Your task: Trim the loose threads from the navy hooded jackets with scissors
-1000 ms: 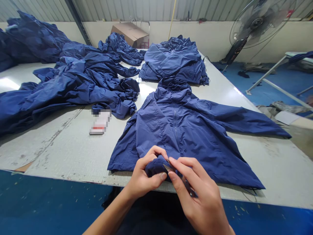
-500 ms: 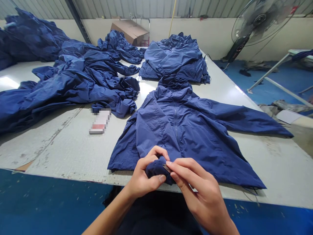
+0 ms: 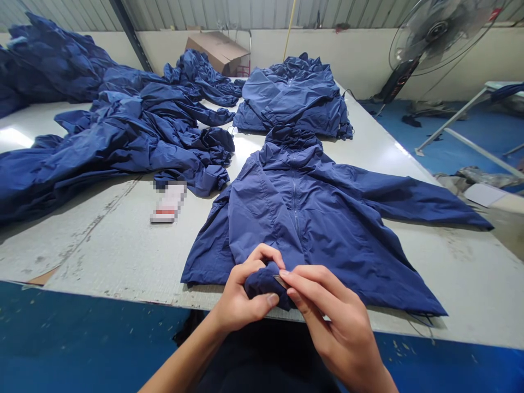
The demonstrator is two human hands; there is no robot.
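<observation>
A navy blue hooded jacket [image 3: 327,234] with a front zip lies spread on the table. Its left-side sleeve [image 3: 249,218] runs down over the front to the near edge. My left hand [image 3: 249,295] is closed around the bunched sleeve end [image 3: 262,281], thumb in front and fingers behind. Pinched between thumb and fingers of my right hand [image 3: 331,305] is a small pointed metal tool [image 3: 280,281], its tip against the bunched cloth. Most of that tool is hidden by my fingers, so its exact kind does not show.
Loose navy garments [image 3: 123,136] cover the table's left side. A stack of folded jackets [image 3: 290,98] sits behind the spread one. A blurred-out flat item [image 3: 167,204] lies on the white table [image 3: 102,256]. A fan [image 3: 438,33] stands beyond the right edge; a cardboard box [image 3: 216,52] is at the back.
Both hands keep their hold on the sleeve end and the metal tool, with barely any movement. The whole view has shifted very slightly.
</observation>
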